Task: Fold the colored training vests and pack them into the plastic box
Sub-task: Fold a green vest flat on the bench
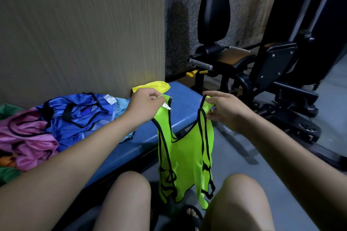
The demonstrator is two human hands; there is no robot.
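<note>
A neon green vest [185, 157] with black trim hangs in the air in front of my knees. My left hand [145, 104] pinches its left shoulder strap, where a small white label shows. My right hand [224, 109] pinches the right shoulder strap. Both straps are held up and spread apart, and the vest's body drops down between my legs. On the blue bench [150, 140] to the left lies a heap of vests: a blue one [78, 116], a pink one [28, 140] and a yellow one [152, 86] behind my left hand. No plastic box is in view.
A large cardboard box [80, 33] stands against the far side of the bench. Black gym equipment [262, 65] with a padded seat fills the right side. Green fabric [7, 174] shows at the left edge. Below are my knees and a foot in a black sandal [191, 215].
</note>
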